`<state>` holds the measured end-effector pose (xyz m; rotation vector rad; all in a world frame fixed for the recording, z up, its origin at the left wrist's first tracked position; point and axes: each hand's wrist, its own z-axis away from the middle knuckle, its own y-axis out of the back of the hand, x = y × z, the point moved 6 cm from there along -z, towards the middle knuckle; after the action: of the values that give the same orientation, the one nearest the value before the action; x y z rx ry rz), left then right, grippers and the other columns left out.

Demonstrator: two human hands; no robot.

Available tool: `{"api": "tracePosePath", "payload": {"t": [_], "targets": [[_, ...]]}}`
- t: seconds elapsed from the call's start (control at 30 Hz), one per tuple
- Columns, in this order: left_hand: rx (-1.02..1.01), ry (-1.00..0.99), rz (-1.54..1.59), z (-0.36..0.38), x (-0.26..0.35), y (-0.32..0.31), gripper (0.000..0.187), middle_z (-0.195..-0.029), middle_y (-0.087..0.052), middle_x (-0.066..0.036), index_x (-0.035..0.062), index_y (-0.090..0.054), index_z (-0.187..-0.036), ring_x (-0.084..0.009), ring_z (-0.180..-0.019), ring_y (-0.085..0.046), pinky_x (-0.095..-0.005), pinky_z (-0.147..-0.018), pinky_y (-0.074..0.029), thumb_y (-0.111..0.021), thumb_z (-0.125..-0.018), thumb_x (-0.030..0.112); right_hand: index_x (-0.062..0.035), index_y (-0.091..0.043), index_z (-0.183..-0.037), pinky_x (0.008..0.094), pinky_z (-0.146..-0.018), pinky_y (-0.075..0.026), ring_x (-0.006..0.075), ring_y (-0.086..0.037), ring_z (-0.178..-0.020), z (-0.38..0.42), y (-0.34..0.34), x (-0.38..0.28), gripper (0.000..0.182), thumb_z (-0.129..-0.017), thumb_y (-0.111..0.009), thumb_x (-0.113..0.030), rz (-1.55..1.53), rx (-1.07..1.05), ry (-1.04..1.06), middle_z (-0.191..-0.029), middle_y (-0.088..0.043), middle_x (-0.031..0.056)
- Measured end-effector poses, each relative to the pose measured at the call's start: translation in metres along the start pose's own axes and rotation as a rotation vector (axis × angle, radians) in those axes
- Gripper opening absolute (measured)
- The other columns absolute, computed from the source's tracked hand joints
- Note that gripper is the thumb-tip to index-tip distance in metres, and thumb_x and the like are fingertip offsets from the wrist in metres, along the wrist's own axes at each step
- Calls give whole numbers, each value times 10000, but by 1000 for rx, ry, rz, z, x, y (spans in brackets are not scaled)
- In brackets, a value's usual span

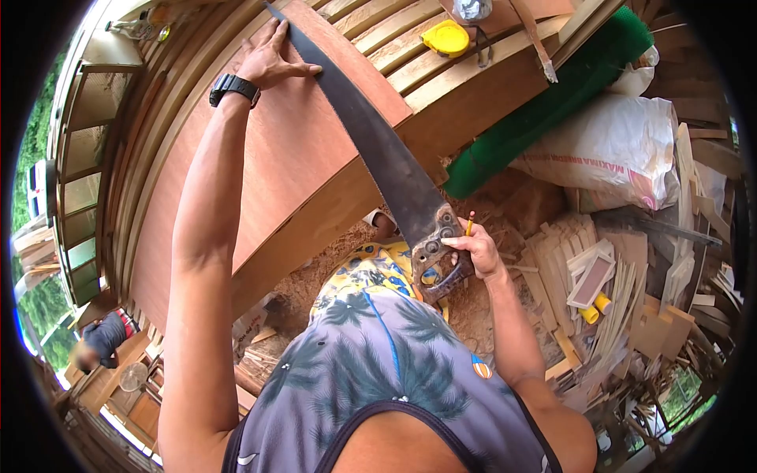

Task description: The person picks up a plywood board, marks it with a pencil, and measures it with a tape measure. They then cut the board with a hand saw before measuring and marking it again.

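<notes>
The right hand (475, 246) grips the handsaw (378, 150) by its handle, a pencil (470, 224) pinched alongside. The left hand (272, 59) lies flat, fingers spread, on the plywood sheet (268, 181) beside the blade's tip. Beyond, a yellow tape measure (446, 36) sits on the slatted bench (410, 47); a green roll (552, 94), white sack (607, 150) and wood offcuts (623, 299) crowd the right.

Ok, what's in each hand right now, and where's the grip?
Right hand grips the saw by its handle, a pencil tucked in too. Left hand holds nothing; it presses flat on the board.
</notes>
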<state>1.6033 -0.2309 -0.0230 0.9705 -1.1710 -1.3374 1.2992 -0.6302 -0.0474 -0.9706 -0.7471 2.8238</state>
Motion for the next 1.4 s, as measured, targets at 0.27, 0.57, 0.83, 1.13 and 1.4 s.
{"api": "tracePosePath", "payload": {"t": [0.27, 0.57, 0.83, 1.13, 1.4], "targets": [[15, 63, -2, -5, -11, -13, 1369, -1650, -152, -138, 148, -225, -1583, -446, -1508, -51, -591, -1226, -59, -708, -530, 878, -12, -662, -1082, 209, -540, -485, 62, -570, -595, 0, 1, 1, 248, -844, -648, -79, 3, -2, 19, -843, -672, 7], [-9, 56, -14, -4, -7, -8, 1380, -1648, -156, -145, 144, -223, -1584, -427, -1515, -50, -565, -1233, -44, -676, -529, 909, -24, -683, -1045, 190, -605, -439, 35, -556, -661, 1, 0, -1, 217, -839, -653, -85, 11, 8, -5, -850, -680, -22], [-13, 56, 124, -10, -18, -20, 1397, -1678, -70, -33, 216, -145, -1604, -510, -1486, 72, -830, -1062, -84, -772, -511, 819, -42, -659, -972, 214, -552, -453, 66, -546, -583, -7, 8, 10, 157, -828, -653, -104, 51, 0, -7, -794, -648, -7], [-163, 161, 117, 8, 3, 4, 1405, -1682, -14, -19, 224, -67, -1609, -519, -1480, 90, -810, -1079, -79, -761, -542, 819, -25, -669, -979, 217, -541, -479, 77, -570, -592, -7, 12, 13, 168, -818, -646, -69, 11, 17, -18, -804, -666, 9], [-170, 178, 105, 9, 2, 5, 1405, -1681, -31, -23, 226, -79, -1608, -540, -1474, 57, -800, -1092, -68, -746, -536, 842, -28, -663, -983, 222, -545, -489, 77, -578, -597, -6, 9, 10, 169, -821, -629, -60, 9, 20, -9, -818, -673, 15]]}}
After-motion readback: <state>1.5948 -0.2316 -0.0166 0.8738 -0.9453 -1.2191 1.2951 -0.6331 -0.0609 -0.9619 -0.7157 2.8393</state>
